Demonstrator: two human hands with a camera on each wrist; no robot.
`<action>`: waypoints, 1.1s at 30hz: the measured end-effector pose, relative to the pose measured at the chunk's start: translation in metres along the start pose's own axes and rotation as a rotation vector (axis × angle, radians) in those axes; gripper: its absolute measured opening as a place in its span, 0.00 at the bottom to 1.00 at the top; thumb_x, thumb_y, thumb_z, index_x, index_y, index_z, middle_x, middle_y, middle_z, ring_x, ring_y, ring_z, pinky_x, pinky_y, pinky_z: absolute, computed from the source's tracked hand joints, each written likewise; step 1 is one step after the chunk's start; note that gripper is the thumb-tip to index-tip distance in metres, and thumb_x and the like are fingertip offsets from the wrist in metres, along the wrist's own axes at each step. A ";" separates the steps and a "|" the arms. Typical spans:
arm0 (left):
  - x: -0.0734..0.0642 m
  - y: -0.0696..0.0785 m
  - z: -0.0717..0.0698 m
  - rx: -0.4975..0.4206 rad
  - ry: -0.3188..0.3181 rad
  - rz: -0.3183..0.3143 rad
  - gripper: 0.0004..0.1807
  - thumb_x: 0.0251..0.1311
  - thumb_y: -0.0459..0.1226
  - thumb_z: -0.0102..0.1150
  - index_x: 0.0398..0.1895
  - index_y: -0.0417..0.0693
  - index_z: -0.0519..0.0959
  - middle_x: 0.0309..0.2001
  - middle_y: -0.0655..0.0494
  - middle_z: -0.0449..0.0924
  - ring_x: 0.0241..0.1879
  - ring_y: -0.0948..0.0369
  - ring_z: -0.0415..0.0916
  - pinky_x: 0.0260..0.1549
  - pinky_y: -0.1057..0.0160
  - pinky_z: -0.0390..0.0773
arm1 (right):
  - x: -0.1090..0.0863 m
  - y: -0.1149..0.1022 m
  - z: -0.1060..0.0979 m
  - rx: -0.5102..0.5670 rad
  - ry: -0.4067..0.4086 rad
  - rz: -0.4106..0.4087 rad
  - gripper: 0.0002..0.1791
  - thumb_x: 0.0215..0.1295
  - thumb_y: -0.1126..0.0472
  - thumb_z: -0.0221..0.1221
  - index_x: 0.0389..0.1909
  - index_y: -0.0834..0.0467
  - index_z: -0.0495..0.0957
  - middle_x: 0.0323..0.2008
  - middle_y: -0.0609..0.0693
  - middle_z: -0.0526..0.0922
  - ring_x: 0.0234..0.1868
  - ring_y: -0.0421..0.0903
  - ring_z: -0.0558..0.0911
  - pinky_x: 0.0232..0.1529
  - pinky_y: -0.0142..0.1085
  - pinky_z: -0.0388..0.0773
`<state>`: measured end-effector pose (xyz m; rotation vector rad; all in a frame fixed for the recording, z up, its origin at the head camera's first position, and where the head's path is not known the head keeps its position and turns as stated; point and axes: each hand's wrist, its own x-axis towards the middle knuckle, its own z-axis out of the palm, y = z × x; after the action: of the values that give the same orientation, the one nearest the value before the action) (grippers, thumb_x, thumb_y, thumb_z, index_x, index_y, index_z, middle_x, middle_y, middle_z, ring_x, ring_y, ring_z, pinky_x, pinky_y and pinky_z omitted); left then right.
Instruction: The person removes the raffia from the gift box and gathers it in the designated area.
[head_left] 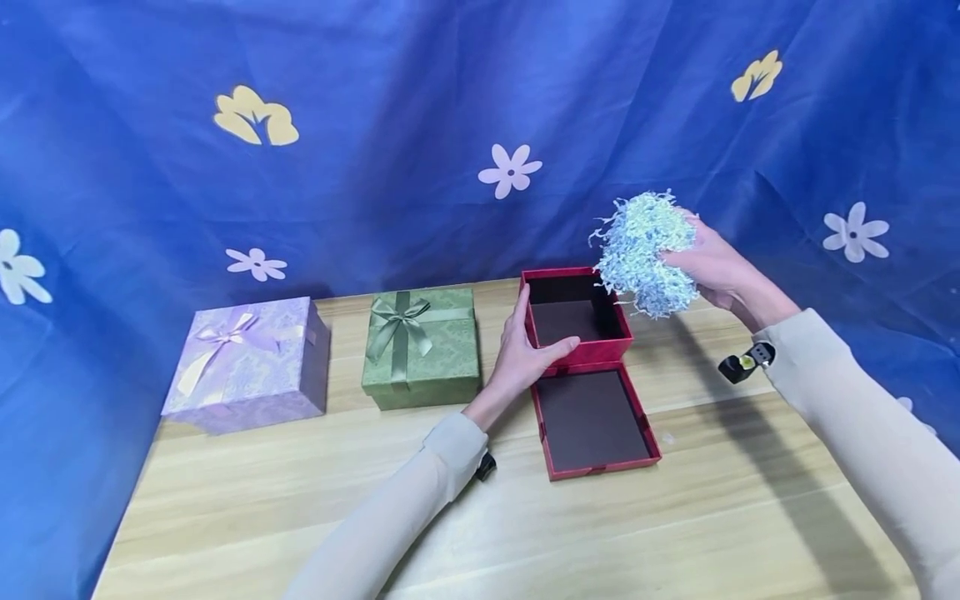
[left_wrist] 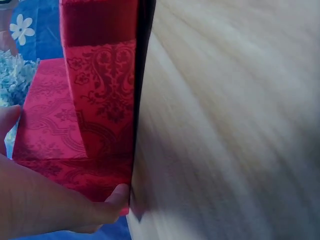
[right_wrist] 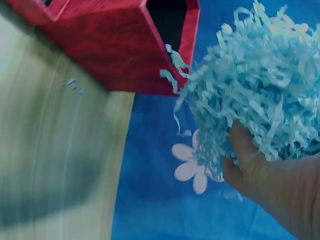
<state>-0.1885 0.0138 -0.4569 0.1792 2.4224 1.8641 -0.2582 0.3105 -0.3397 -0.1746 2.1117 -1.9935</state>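
A red box (head_left: 585, 353) stands with its lid (head_left: 596, 421) folded down in front, dark inside. My left hand (head_left: 521, 354) rests on the box's left side, fingers extended along the wall and thumb over the front rim. In the left wrist view, a fingertip (left_wrist: 119, 196) presses near the edge of the patterned red side. My right hand (head_left: 708, 258) grips a large clump of pale blue shredded paper (head_left: 647, 250) in the air by the box's right rim. Loose strands (right_wrist: 175, 75) hang from the clump and overlap the box in the right wrist view.
A green gift box (head_left: 423, 350) with a ribbon bow stands left of the red one, and a lilac gift box (head_left: 255, 367) farther left. Behind the wooden table (head_left: 300, 492) hangs a blue flowered cloth (head_left: 420, 167). A small paper scrap (head_left: 668, 438) lies beside the lid.
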 end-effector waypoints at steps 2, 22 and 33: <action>0.001 -0.002 0.000 -0.005 0.001 0.001 0.66 0.59 0.51 0.81 0.92 0.67 0.45 0.86 0.49 0.53 0.83 0.50 0.52 0.77 0.39 0.61 | 0.000 0.005 -0.005 0.029 0.045 -0.028 0.39 0.73 0.82 0.52 0.78 0.51 0.59 0.61 0.49 0.78 0.53 0.40 0.83 0.42 0.36 0.88; 0.003 -0.009 0.002 -0.013 0.015 0.019 0.66 0.57 0.53 0.82 0.92 0.69 0.46 0.86 0.51 0.52 0.83 0.50 0.51 0.76 0.36 0.61 | 0.037 0.087 -0.029 0.348 0.655 0.024 0.42 0.70 0.80 0.57 0.74 0.47 0.51 0.60 0.47 0.70 0.53 0.43 0.79 0.43 0.33 0.87; 0.005 -0.014 -0.001 -0.001 -0.005 0.019 0.65 0.57 0.54 0.82 0.91 0.72 0.47 0.86 0.53 0.53 0.82 0.52 0.53 0.75 0.37 0.62 | 0.054 0.090 -0.028 -0.138 0.616 0.482 0.68 0.72 0.38 0.67 0.87 0.40 0.20 0.84 0.69 0.29 0.82 0.60 0.52 0.61 0.35 0.80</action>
<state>-0.1940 0.0099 -0.4699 0.2076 2.4245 1.8703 -0.3107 0.3300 -0.4325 0.9478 2.3175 -1.7399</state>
